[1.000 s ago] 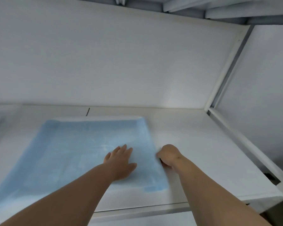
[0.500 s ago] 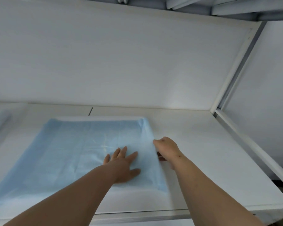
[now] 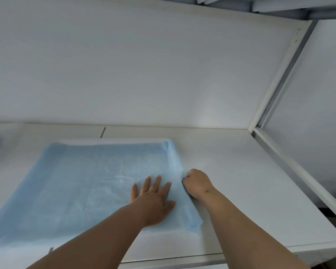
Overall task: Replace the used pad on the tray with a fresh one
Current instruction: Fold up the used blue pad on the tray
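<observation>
White shelving forms the work surface, enclosed by a white back panel and a white metal frame post at the right.

Nearest the camera, both forearms reach forward onto the shelf. The left hand lies flat on the blue pad, fingers straight and spread, palm pressing down near the pad's right edge. This placement likely anchors the sheet so it does not slide while the edge is worked.

Just beside it, the right hand is curled into a fist at the pad's right edge, fingers apparently pinching or tucking the blue material; the exact finger contact is hidden.

The pad is a thin, pale blue rectangular sheet with faint crease lines and a lighter patch near its centre. It lies spread over the white tray, whose rim shows as a narrow white band beyond the pad's far edge. The right edge of the pad rises slightly over the tray side.
</observation>
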`<state>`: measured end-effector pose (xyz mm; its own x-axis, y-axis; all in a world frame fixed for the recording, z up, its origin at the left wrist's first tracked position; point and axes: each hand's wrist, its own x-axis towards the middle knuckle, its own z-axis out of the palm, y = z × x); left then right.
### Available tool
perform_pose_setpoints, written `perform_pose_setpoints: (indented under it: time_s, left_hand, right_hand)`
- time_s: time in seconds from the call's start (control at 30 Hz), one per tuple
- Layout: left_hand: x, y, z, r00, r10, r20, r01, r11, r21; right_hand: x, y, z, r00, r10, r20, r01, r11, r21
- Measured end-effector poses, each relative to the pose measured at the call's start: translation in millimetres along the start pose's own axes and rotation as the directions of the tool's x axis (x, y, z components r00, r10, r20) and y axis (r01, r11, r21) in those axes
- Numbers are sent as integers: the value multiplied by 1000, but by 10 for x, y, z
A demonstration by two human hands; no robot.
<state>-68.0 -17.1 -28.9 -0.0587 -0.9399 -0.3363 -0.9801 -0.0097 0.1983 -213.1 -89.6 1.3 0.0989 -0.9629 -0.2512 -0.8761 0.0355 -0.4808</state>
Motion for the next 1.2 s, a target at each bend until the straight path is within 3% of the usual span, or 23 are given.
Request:
perform_pose_setpoints:
  time_s: [0.1, 0.2, 0.27, 0.33, 0.4, 0.5, 0.63, 0.73, 0.8, 0.93, 1.03, 1.13, 1.2]
  left_hand:
    - [20, -19, -21, 1000, 5, 27, -4, 1000, -13]
    - [27, -39, -17, 999, 16, 36, -15, 1000, -28]
    - [28, -49, -10, 999, 24, 42, -22, 999, -30]
    - [27, -58, -12, 998, 30, 49, -29, 999, -33]
    - [25, -68, -13, 998, 36, 56, -34, 999, -42]
    - [21, -92, -4, 996, 59, 68, -56, 998, -36]
    - [10, -102, -5, 992, 82, 98, -78, 996, -44]
    - [-7, -95, -33, 989, 96, 109, -91, 995, -44]
    - [-15, -91, -40, 989, 97, 110, -93, 995, -37]
    - [-14, -105, -42, 985, 113, 129, -106, 992, -63]
    - [-14, -104, -33, 986, 118, 122, -109, 991, -79]
    - [-5, -100, -55, 987, 118, 112, -104, 987, -126]
    - [-2, -126, -105, 994, 101, 49, -90, 978, -187]
  right_hand:
    - [8, -44, -68, 995, 16, -96, -5, 993, 120]
    - [48, -95, -159, 986, 62, -152, -4, 935, 355]
    - [49, -100, -185, 992, 111, -62, -55, 812, 581]
    - [17, -78, -207, 982, 134, 133, -188, 613, 768]
    - [14, -13, -213, 948, 153, 281, -319, 503, 803]
    - [70, 85, -200, 896, 193, 400, -442, 465, 767]
    - [49, 75, -192, 871, 126, 475, -469, 501, 728]
    - [-1, -45, -170, 923, 67, 380, -367, 457, 810]
    - [28, -98, -110, 969, 68, 239, -243, 458, 855]
    - [58, -245, -62, 996, 78, -36, -22, 631, 776]
    - [-23, -413, -74, 974, -138, -178, 213, 820, 531]
    - [-89, -513, -49, 924, -378, -52, 378, 885, 273]
    - [-126, -506, -65, 923, -366, 120, 306, 886, 348]
